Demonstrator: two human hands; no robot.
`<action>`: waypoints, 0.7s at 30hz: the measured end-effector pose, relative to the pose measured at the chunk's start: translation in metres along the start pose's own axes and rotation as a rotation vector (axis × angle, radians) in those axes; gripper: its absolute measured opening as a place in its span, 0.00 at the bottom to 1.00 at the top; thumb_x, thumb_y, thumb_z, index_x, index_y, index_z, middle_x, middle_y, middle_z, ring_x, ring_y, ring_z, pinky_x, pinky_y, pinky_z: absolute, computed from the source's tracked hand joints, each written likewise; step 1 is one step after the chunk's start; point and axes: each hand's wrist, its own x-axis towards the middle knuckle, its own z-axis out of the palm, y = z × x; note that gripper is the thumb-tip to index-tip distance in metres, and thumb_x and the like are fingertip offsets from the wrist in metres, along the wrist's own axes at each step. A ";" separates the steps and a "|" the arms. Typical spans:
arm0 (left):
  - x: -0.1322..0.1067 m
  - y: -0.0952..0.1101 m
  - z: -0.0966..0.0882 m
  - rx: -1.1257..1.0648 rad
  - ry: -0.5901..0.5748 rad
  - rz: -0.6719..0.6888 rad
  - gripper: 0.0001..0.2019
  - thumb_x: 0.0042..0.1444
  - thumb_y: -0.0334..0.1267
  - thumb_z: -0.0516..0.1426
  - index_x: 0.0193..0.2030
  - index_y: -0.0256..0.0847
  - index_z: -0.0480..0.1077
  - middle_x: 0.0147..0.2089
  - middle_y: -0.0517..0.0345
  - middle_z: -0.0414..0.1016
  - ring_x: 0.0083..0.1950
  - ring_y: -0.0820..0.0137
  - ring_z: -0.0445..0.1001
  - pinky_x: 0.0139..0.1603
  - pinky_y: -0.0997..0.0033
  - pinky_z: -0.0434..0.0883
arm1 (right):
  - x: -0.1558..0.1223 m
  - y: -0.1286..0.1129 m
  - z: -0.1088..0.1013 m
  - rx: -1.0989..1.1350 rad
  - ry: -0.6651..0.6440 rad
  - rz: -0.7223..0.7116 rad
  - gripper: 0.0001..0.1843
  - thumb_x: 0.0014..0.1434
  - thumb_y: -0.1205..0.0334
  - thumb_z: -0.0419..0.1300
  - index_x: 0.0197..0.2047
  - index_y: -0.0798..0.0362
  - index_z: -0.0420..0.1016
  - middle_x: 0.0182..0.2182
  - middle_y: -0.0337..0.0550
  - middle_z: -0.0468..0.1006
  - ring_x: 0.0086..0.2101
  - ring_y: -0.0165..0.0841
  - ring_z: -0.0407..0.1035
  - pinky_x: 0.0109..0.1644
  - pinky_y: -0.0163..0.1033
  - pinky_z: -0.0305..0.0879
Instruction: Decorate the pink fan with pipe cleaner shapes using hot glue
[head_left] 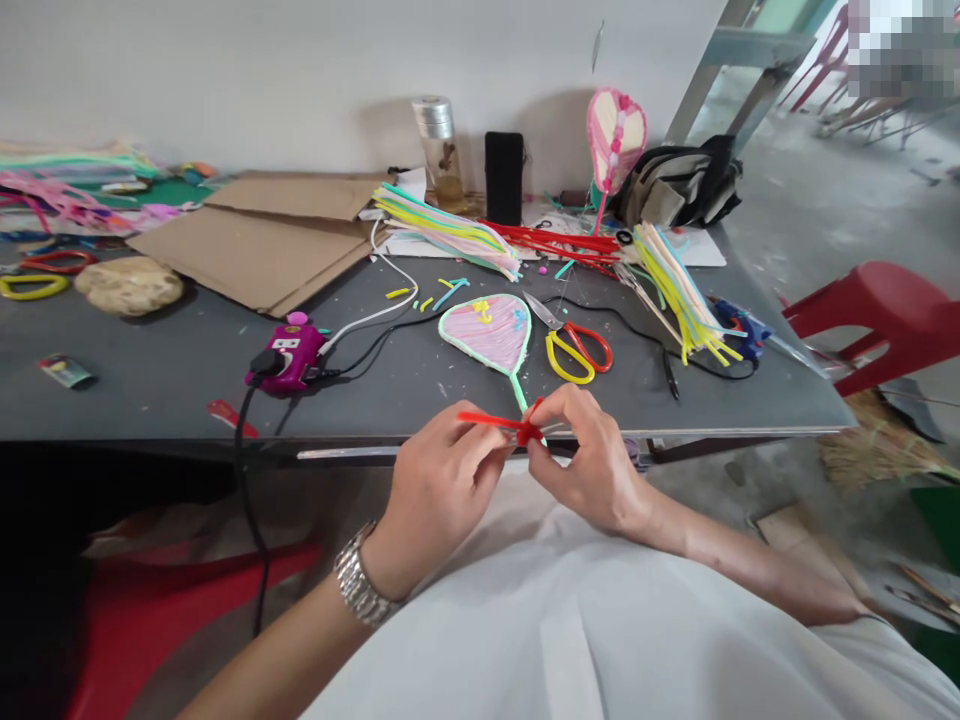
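Between my two hands, just off the table's front edge, is a red pipe cleaner (487, 420) with a small bent or coiled part at its right end. My left hand (448, 470) is closed in a pinch on its straight length. The thumb and forefinger of my right hand (589, 455) pinch the coiled end. Beyond them lies a fan-shaped piece (487, 340) with a pink face, a pale green border and green stem, bearing small yellow and blue bits. Scissors (574, 345) with one yellow and one red handle rest partly open beside it.
Pipe cleaner bundles (450, 230) lie behind, near a bottle (439, 155), a black phone-like slab (504, 178) and a pink heart-shaped fan (615, 140). Leftward are a purple power socket (289, 355) with cords, cardboard (262, 240) and a stone (129, 285). A red stool (889, 310) stands right.
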 end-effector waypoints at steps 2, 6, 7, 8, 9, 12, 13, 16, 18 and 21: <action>-0.002 -0.001 0.002 -0.014 -0.021 -0.010 0.07 0.64 0.26 0.58 0.36 0.39 0.74 0.36 0.56 0.77 0.38 0.69 0.73 0.38 0.70 0.68 | -0.002 0.003 0.003 -0.002 0.018 -0.005 0.14 0.54 0.74 0.58 0.42 0.49 0.67 0.35 0.39 0.78 0.37 0.36 0.74 0.45 0.42 0.69; -0.002 0.000 0.004 -0.015 -0.041 -0.027 0.06 0.65 0.27 0.57 0.37 0.38 0.75 0.35 0.55 0.75 0.35 0.69 0.72 0.36 0.70 0.67 | -0.005 0.009 0.010 -0.080 0.064 -0.086 0.19 0.53 0.77 0.55 0.46 0.49 0.65 0.36 0.40 0.78 0.37 0.37 0.74 0.45 0.43 0.69; -0.001 0.001 0.003 -0.015 -0.040 -0.028 0.07 0.65 0.27 0.57 0.37 0.38 0.74 0.35 0.55 0.76 0.35 0.69 0.72 0.36 0.70 0.68 | -0.005 0.010 0.010 -0.096 0.069 -0.102 0.20 0.53 0.78 0.54 0.46 0.49 0.65 0.36 0.41 0.78 0.37 0.38 0.74 0.45 0.43 0.69; -0.001 0.002 0.003 -0.014 -0.038 -0.027 0.07 0.65 0.27 0.57 0.36 0.38 0.74 0.35 0.55 0.76 0.36 0.68 0.73 0.37 0.70 0.68 | -0.005 0.010 0.010 -0.102 0.068 -0.105 0.20 0.53 0.78 0.53 0.46 0.49 0.65 0.36 0.41 0.78 0.37 0.38 0.75 0.44 0.43 0.69; 0.000 0.003 0.002 -0.014 -0.040 -0.025 0.08 0.65 0.27 0.56 0.35 0.39 0.74 0.35 0.55 0.76 0.36 0.68 0.73 0.37 0.70 0.68 | -0.005 0.010 0.008 -0.095 0.059 -0.101 0.21 0.53 0.79 0.53 0.47 0.49 0.65 0.36 0.41 0.78 0.37 0.38 0.75 0.44 0.43 0.69; 0.003 0.003 -0.001 -0.016 -0.064 -0.047 0.08 0.65 0.27 0.57 0.35 0.39 0.73 0.36 0.56 0.77 0.38 0.68 0.74 0.38 0.69 0.68 | -0.003 0.007 0.003 -0.064 0.004 -0.101 0.22 0.55 0.78 0.55 0.51 0.50 0.64 0.39 0.42 0.80 0.39 0.37 0.76 0.46 0.43 0.69; 0.003 0.002 -0.002 -0.019 -0.071 -0.062 0.08 0.65 0.28 0.57 0.35 0.39 0.74 0.36 0.56 0.76 0.37 0.68 0.74 0.38 0.69 0.68 | -0.002 0.006 0.001 -0.073 -0.006 -0.123 0.23 0.55 0.77 0.55 0.52 0.50 0.65 0.40 0.43 0.80 0.40 0.38 0.76 0.47 0.44 0.68; 0.003 0.001 -0.003 -0.029 -0.076 -0.086 0.08 0.66 0.29 0.57 0.36 0.39 0.74 0.35 0.56 0.75 0.36 0.69 0.74 0.37 0.70 0.69 | 0.001 0.006 0.000 -0.168 0.007 -0.220 0.20 0.56 0.76 0.57 0.51 0.51 0.66 0.37 0.42 0.82 0.37 0.37 0.75 0.48 0.46 0.64; 0.003 0.001 -0.003 -0.043 -0.075 -0.085 0.08 0.66 0.29 0.56 0.36 0.39 0.74 0.35 0.57 0.75 0.35 0.70 0.74 0.36 0.71 0.69 | 0.002 0.007 0.002 -0.231 0.012 -0.262 0.16 0.57 0.76 0.57 0.47 0.51 0.68 0.34 0.39 0.82 0.34 0.35 0.75 0.47 0.46 0.61; 0.002 0.002 -0.005 -0.070 -0.075 -0.092 0.08 0.66 0.28 0.55 0.37 0.39 0.73 0.35 0.57 0.74 0.34 0.71 0.73 0.35 0.71 0.69 | 0.005 0.009 0.003 -0.294 0.007 -0.308 0.12 0.59 0.76 0.57 0.42 0.51 0.69 0.32 0.38 0.83 0.33 0.34 0.75 0.46 0.46 0.59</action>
